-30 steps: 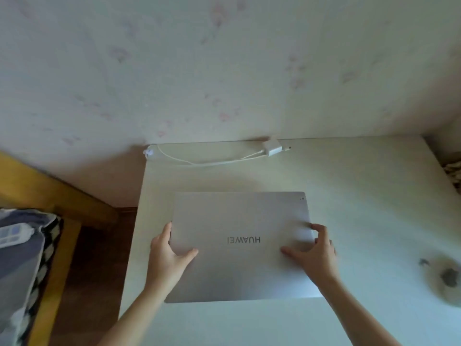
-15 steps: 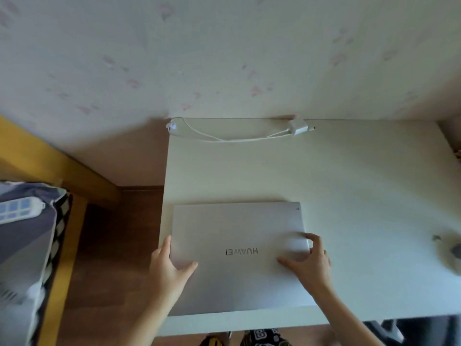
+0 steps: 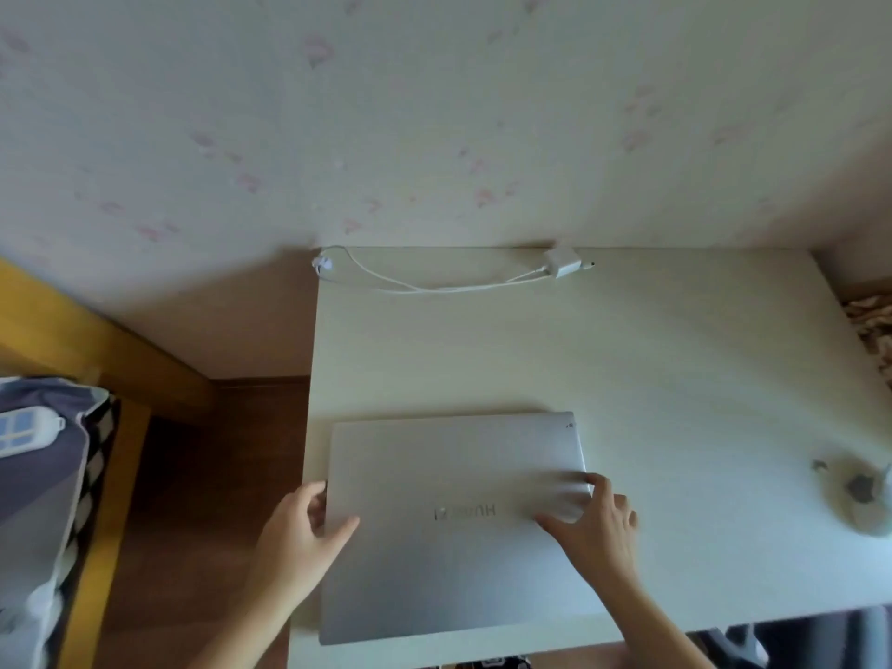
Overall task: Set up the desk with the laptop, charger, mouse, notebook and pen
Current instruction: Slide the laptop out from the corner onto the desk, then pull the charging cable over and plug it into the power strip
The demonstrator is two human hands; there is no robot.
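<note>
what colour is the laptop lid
Silver-grey, with a darker logo; the laptop lid shows clearly in the head view.

A white desk [image 3: 675,379] fills the lower right of the frame. On it lie a closed silver laptop [image 3: 458,523] (lower centre), a white charger [image 3: 562,262] with cable at the upper edge, and a blurred grey object [image 3: 864,494] at far right.

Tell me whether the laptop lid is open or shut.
Shut. The laptop lies flat on the desk with only its silver lid and logo showing; no screen or keys are visible. Both hands grip its side edges.
</note>
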